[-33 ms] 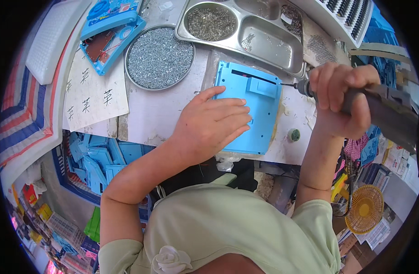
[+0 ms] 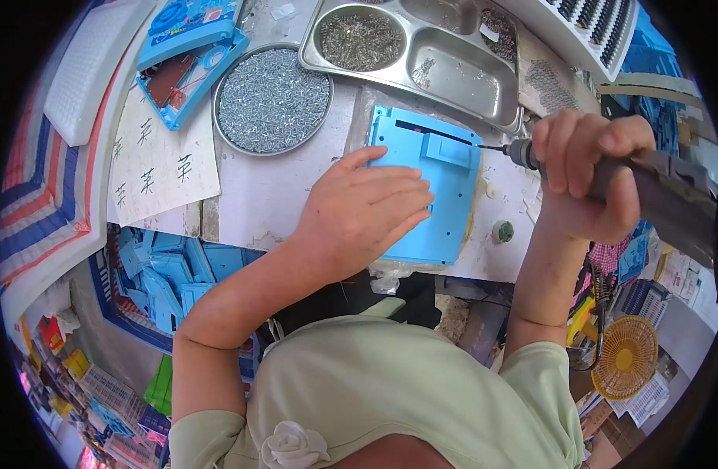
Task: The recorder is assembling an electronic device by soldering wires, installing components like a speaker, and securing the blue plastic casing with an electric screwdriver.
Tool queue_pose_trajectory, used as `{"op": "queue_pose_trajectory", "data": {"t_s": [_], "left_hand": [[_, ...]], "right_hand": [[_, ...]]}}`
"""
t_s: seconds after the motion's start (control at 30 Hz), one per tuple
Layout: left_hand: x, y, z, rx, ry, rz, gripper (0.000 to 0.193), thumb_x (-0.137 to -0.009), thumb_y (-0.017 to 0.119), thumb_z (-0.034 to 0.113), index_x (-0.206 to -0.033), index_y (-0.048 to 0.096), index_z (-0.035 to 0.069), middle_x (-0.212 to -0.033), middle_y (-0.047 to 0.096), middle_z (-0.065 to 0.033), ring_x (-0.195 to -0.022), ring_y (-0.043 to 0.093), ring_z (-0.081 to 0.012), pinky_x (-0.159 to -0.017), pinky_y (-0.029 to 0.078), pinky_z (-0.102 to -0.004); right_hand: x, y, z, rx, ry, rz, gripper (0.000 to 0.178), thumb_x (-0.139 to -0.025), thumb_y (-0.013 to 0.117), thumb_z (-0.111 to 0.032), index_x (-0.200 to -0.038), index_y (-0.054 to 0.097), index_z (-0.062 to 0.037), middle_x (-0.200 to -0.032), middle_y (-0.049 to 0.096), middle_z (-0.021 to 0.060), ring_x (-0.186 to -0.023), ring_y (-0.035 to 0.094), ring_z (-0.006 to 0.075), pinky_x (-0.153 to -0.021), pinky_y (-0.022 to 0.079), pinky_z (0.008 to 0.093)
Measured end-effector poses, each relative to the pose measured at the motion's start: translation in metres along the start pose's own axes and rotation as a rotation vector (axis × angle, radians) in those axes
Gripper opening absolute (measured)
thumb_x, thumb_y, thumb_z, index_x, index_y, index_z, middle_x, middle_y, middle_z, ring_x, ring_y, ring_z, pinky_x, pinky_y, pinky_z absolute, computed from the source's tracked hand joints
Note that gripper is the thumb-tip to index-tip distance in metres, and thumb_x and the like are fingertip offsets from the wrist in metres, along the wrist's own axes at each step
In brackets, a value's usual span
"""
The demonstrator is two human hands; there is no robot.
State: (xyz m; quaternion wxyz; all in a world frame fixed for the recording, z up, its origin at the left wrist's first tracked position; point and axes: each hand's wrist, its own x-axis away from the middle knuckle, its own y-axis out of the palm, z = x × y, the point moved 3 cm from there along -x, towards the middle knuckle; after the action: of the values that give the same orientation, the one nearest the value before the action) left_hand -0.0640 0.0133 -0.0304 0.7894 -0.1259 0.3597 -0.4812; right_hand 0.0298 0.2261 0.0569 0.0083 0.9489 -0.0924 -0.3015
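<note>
A light-blue plastic case [image 2: 451, 184] with screw holes and a raised block lies on clear film on the table. My left hand [image 2: 363, 211] rests flat across its left side, fingers stretched out. With my right hand [image 2: 589, 168] I grip a dark electric screwdriver [image 2: 660, 195], fingers wrapped round its body. The tool lies nearly level, and its thin bit points left to the case's upper right corner, at a screw hole. Whether a screw sits at the tip is too small to tell.
A round dish of small screws [image 2: 274, 102] stands behind my left hand. Beyond the case is a steel compartment tray [image 2: 460, 74] with small metal parts. An opened blue case [image 2: 195, 70] lies far left; a crate of blue pieces [image 2: 159, 273] sits below the table edge. A small green pot [image 2: 503, 230] stands right.
Almost nothing differs. My right hand and the screwdriver have shifted very slightly, with the bit still at the case's corner; my left hand stays on the case.
</note>
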Motion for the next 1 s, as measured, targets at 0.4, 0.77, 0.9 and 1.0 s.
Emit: {"op": "queue_pose_trajectory", "data": {"t_s": [0.4,0.77,0.9,1.0], "left_hand": [[-0.050,0.008,0.003,-0.023,0.052,0.094,0.019,-0.085,0.080,0.011,-0.104,0.077,0.013,-0.098,0.078,-0.0028,-0.099,0.075,-0.0183,-0.118,0.031,-0.0547],[-0.051,0.009,0.007,0.015,0.183,0.113,0.018,-0.082,0.083,0.009,-0.098,0.074,0.011,-0.092,0.076,-0.0026,-0.092,0.075,-0.0187,-0.106,0.044,-0.0455],[-0.049,0.015,0.006,0.086,0.173,0.075,0.020,-0.082,0.083,0.010,-0.099,0.075,0.010,-0.097,0.077,-0.0040,-0.097,0.075,-0.0204,-0.096,0.051,-0.0417],[-0.050,0.017,0.008,0.080,0.154,0.072,0.019,-0.082,0.083,0.011,-0.100,0.075,0.010,-0.104,0.077,-0.0059,-0.103,0.074,-0.0214,-0.098,0.052,-0.0444]], "right_hand": [[0.000,0.017,-0.039,0.017,0.046,-0.030,0.025,-0.098,0.058,-0.037,-0.115,0.055,-0.0189,-0.073,0.062,-0.0098,-0.059,0.059,0.0047,-0.065,0.049,0.0249],[0.016,0.013,-0.036,-0.179,0.039,0.174,0.027,-0.094,0.068,-0.039,-0.109,0.054,-0.0202,-0.070,0.063,-0.0103,-0.058,0.060,0.0033,-0.066,0.053,0.0228],[0.022,0.013,-0.041,-0.133,0.058,0.187,0.028,-0.094,0.069,-0.038,-0.109,0.054,-0.0196,-0.070,0.064,-0.0105,-0.058,0.061,0.0029,-0.068,0.053,0.0226],[0.025,0.008,-0.043,-0.043,0.059,0.140,0.028,-0.094,0.067,-0.038,-0.110,0.055,-0.0187,-0.071,0.063,-0.0102,-0.059,0.060,0.0037,-0.069,0.051,0.0236]]}}
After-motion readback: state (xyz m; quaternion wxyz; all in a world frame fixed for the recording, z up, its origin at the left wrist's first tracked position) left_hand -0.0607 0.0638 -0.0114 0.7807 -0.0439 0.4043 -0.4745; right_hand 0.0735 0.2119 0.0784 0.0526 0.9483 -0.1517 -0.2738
